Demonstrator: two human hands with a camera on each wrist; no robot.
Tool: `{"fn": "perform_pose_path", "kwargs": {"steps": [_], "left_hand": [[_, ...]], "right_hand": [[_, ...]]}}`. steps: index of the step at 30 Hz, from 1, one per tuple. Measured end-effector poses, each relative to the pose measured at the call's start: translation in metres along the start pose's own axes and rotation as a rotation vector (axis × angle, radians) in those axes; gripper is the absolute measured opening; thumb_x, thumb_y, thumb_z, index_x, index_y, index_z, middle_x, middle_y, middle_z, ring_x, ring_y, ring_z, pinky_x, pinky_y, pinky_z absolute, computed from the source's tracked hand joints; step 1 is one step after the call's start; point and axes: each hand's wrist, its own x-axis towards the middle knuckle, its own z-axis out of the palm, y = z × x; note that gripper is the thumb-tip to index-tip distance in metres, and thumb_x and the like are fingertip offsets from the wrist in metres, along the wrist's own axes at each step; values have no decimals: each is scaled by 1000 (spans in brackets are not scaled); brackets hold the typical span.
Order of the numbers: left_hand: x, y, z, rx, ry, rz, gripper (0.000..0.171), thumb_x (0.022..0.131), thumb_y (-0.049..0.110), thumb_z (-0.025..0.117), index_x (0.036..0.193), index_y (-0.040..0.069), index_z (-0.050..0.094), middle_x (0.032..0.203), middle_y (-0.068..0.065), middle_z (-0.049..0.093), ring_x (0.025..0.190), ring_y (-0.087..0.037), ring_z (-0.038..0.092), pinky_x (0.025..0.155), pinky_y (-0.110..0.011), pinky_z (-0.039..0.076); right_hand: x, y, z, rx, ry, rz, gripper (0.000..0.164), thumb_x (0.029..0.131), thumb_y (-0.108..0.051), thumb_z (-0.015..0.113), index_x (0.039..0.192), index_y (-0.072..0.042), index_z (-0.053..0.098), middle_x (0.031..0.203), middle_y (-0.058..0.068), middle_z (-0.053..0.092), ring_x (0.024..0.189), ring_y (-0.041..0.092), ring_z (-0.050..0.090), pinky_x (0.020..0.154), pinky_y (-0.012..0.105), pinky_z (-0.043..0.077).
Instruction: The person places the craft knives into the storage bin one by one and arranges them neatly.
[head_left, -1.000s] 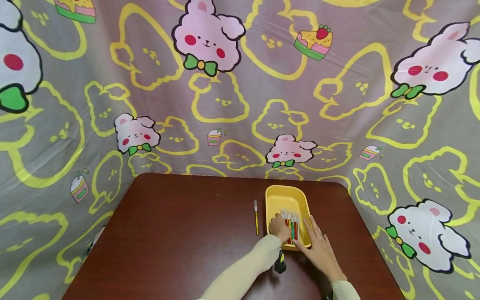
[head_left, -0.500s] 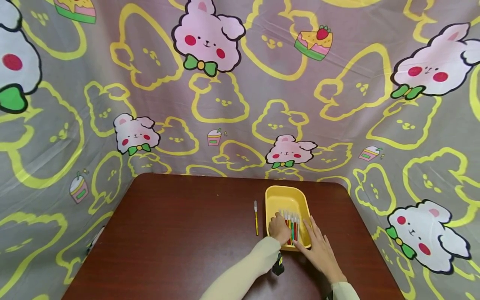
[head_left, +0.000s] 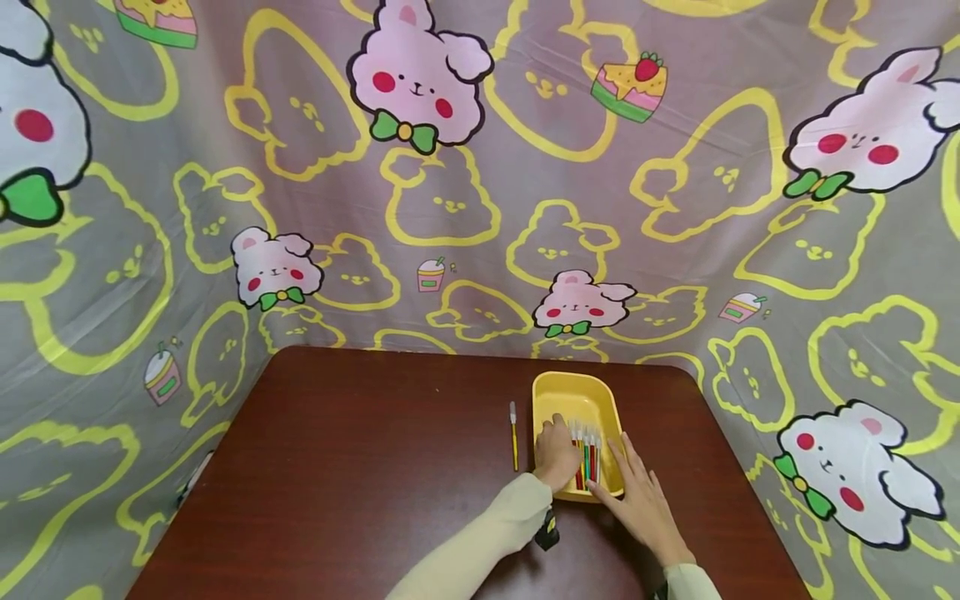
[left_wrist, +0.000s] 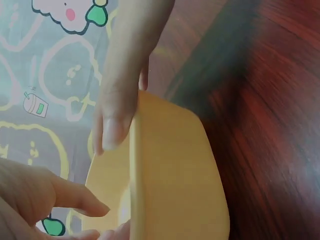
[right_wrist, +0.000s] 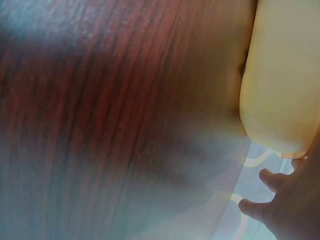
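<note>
My left hand (head_left: 557, 450) reaches into a yellow plastic tray (head_left: 573, 379), over the left end of a row of slim pens (head_left: 592, 450) with pale caps and red, green and yellow barrels. Its fingers bend down beside the pens; whether they pinch one is hidden. In the left wrist view, fingers of the left hand (left_wrist: 30, 195) show just inside the tray's wall (left_wrist: 175, 170). My right hand (head_left: 643, 504) rests at the tray's near right corner, fingers extended along the side and thumb at the near rim. The right wrist view shows its spread fingers (right_wrist: 272, 192) beside the tray.
A single yellow pen (head_left: 514, 437) with a pale cap lies on the dark red-brown table (head_left: 360, 467), left of the tray. A cartoon-printed curtain (head_left: 450, 200) hangs around the back and sides of the table.
My left hand has shifted slightly left inside the tray, and its wrist has moved left too. The right hand and the tray stay in place.
</note>
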Motion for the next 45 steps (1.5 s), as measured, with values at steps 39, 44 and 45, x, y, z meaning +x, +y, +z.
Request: {"fn": "perform_pose_path", "kwargs": {"steps": [39, 44, 45], "left_hand": [[12, -68, -62, -96, 278, -11, 20, 73, -4, 72, 91, -3, 63, 72, -10, 62, 73, -44, 68, 68, -56, 55], [13, -74, -61, -120, 214, -65, 27, 75, -5, 74, 101, -8, 69, 78, -13, 67, 80, -43, 69, 71, -54, 57], [13, -75, -60, -121, 198, -78, 28, 76, -5, 75, 104, -8, 71, 80, -14, 68, 81, -43, 70, 72, -53, 57]], "right_hand": [[2, -1, -1, 19, -66, 40, 90, 100, -57, 65, 167, -8, 29, 174, 21, 13, 152, 52, 27, 113, 81, 18], [2, -2, -1, 27, -68, 43, 90, 100, -57, 65, 167, -8, 29, 174, 21, 13, 153, 52, 27, 113, 81, 17], [2, -2, -1, 29, -68, 43, 90, 100, -56, 65, 167, -8, 29, 174, 21, 13, 152, 52, 27, 113, 81, 17]]}}
